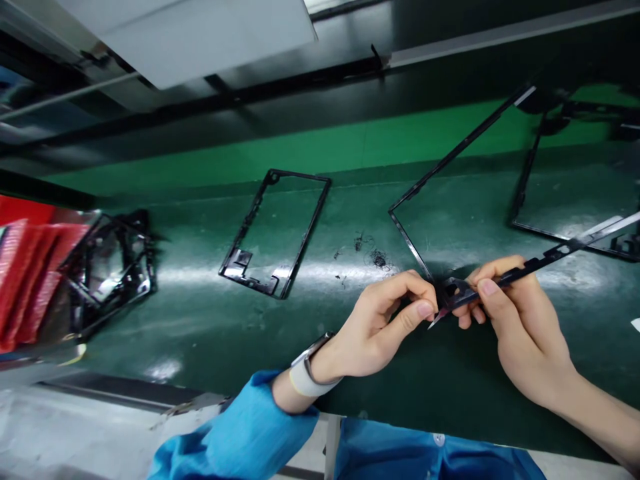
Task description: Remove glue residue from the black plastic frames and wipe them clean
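Note:
A large, thin black plastic frame (440, 167) is held up tilted above the green worktop. My right hand (525, 327) is closed around its near long side, the thumb on top and the fingers curled beneath. At the frame's near corner, the thumb and forefinger of my left hand (383, 323) are pinched together. A small pointed piece, pale at the tip and reddish behind, possibly a blade (436, 320), sticks out between the hands under that corner. I cannot tell which hand it belongs to. A watch with a pale strap (307, 373) is on my left wrist.
Another black frame (300, 250) lies flat left of my hands, with thin black shavings (379, 259) beside it. More frames (523, 180) are at the right. A pile of frames (113, 273) lies by red bubble-wrap bags (37, 287) at far left. A shelf edge (320, 87) runs behind.

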`<state>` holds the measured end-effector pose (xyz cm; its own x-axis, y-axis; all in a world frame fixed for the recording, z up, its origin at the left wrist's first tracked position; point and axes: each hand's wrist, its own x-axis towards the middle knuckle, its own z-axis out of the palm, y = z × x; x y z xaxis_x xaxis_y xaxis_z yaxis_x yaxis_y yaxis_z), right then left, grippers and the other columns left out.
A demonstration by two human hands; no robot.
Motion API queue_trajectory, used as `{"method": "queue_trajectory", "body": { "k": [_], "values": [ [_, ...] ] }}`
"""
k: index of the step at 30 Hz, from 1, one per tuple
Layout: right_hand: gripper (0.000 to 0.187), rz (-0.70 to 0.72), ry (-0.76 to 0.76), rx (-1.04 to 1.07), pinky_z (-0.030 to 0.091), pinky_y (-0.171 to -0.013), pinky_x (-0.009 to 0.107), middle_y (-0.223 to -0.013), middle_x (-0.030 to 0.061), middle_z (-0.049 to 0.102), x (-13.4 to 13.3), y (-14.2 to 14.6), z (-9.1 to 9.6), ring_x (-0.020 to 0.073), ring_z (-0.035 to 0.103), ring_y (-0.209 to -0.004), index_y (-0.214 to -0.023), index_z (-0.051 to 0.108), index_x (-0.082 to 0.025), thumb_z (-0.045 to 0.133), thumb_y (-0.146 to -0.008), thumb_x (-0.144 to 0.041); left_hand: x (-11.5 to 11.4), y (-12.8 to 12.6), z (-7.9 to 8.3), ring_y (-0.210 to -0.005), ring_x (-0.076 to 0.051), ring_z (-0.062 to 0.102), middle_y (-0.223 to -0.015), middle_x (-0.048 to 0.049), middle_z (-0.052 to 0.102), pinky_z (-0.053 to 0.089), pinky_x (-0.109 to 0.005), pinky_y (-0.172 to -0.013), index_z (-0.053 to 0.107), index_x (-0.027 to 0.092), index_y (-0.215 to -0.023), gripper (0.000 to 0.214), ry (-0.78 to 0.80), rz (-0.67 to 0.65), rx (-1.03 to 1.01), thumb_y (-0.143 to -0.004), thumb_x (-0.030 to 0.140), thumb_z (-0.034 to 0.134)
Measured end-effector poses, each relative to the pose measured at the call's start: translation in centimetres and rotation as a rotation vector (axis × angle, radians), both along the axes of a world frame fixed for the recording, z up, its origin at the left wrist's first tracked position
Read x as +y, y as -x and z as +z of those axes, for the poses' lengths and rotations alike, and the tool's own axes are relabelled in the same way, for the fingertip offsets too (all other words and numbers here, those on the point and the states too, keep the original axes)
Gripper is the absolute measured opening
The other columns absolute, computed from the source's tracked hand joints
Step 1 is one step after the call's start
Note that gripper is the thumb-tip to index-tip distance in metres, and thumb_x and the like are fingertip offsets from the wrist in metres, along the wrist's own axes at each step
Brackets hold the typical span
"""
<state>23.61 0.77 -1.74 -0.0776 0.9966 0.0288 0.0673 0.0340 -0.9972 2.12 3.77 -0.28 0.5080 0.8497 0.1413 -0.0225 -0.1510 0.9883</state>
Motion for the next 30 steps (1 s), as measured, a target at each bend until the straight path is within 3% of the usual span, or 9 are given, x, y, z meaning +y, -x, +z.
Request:
{"method": "queue_trajectory", "body": {
  "k": [6,11,18,26,30],
  "values": [
    [0.008,0.001,-0.072,-0.032,0.057,-0.067,0.029,-0.09,-0.0007,0.067,-0.3,-0.3,-0.1,0.0136,0.066,-0.073,-0.113,0.055,-0.026,0.052,-0.116,-0.032,0.0,-0.1,0.3,-0.076,-0.012,0.053,-0.085,-0.002,0.062,0.045,-0.025,-0.07,0.063,0.017,-0.096,0.021,0.113,0.018,0.02,-0.11,0.033,0.061],
    [0.006,-0.018,-0.115,-0.114,0.057,-0.067,0.029,-0.09,-0.0002,0.067,-0.5,-0.4,-0.2,0.014,0.068,-0.074,-0.115,0.055,-0.026,0.053,-0.115,-0.032,0.1,-0.2,0.3,-0.074,-0.012,0.058,-0.084,-0.0035,0.066,0.048,-0.024,-0.068,0.068,0.016,-0.096,0.021,0.113,0.02,0.072,-0.108,0.033,0.065],
    [0.004,-0.041,-0.209,-0.294,0.056,-0.066,0.025,-0.084,-0.002,0.068,-0.1,-0.1,0.2,0.0119,0.072,-0.072,-0.114,0.054,-0.026,0.052,-0.114,-0.029,-0.3,-0.6,-0.3,-0.09,-0.014,0.075,-0.1,-0.0039,0.082,0.059,-0.028,-0.084,0.079,0.019,-0.104,0.008,-0.402,0.253,0.317,-0.102,0.015,0.072],
    [0.005,-0.042,-0.323,-0.471,0.052,-0.053,0.03,-0.081,-0.0003,0.065,0.2,0.1,0.0,0.0158,0.07,-0.061,-0.111,0.054,-0.025,0.051,-0.113,-0.028,-1.3,-0.8,-0.8,-0.091,-0.015,0.074,-0.104,-0.0052,0.08,0.062,-0.03,-0.083,0.076,0.018,-0.112,0.011,-0.609,0.273,0.476,-0.104,0.015,0.069],
    [0.005,-0.028,-0.341,-0.472,0.051,-0.052,0.029,-0.081,-0.0009,0.065,0.4,0.1,0.0,0.0147,0.069,-0.059,-0.11,0.053,-0.025,0.051,-0.113,-0.028,-1.1,-0.9,-0.7,-0.086,-0.013,0.074,-0.096,-0.0029,0.078,0.061,-0.028,-0.081,0.075,0.017,-0.103,0.003,-0.52,0.233,0.442,-0.1,0.018,0.075]
  ]
}}
